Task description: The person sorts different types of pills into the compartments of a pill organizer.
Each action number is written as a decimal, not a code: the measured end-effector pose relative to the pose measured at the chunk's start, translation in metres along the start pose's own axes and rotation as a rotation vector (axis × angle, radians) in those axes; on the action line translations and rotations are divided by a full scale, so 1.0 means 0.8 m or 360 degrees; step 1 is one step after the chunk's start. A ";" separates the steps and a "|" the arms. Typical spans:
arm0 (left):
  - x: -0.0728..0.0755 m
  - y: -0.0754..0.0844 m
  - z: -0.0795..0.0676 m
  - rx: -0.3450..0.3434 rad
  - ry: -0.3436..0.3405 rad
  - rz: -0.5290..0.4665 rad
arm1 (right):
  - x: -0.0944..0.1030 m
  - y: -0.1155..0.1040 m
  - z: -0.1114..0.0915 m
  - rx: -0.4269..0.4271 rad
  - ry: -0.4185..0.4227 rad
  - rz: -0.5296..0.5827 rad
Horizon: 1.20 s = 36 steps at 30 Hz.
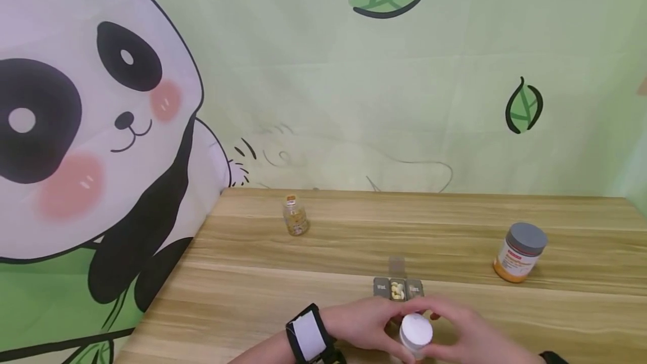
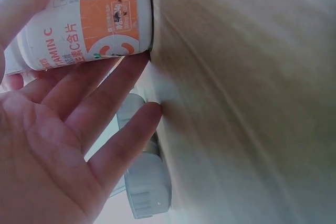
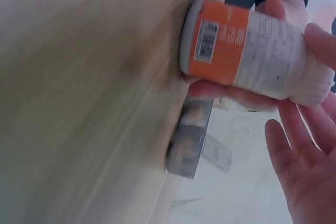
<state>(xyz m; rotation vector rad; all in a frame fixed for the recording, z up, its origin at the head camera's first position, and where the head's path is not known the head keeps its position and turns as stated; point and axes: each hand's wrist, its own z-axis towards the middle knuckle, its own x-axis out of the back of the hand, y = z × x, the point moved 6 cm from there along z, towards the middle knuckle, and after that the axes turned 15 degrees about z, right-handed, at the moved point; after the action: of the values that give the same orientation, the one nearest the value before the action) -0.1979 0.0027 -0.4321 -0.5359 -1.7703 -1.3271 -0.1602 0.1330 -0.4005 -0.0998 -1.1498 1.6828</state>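
A white and orange vitamin C bottle (image 1: 417,330) with a white cap stands upright on the table, in front of a grey pill organizer (image 1: 382,287). My left hand (image 1: 361,322) holds the bottle's body between thumb and fingers, its label facing the left wrist view (image 2: 68,30). Around the cap, the thumb and fingers of my right hand (image 1: 467,327) pinch from the other side. One middle compartment of the organizer has its clear lid (image 1: 397,265) raised, and pale tablets (image 1: 397,290) lie inside. My hands hide the organizer's near part.
Toward the back left stands a small clear jar (image 1: 295,218) with yellowish contents. A larger jar (image 1: 518,253) with a grey lid and orange base is at the right. Behind the wooden table (image 1: 333,251) hangs a green panda-print cloth (image 1: 303,72).
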 end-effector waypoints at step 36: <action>0.057 -0.024 -0.055 0.0161 0.0579 0.0095 | -0.030 0.019 0.004 -0.0594 -0.0181 0.0647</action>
<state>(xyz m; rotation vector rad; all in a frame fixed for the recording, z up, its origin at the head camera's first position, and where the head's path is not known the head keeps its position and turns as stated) -0.2213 -0.0511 -0.4017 -0.2683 -1.4994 -1.2000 -0.1615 0.1126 -0.4207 -0.5063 -1.6025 1.8177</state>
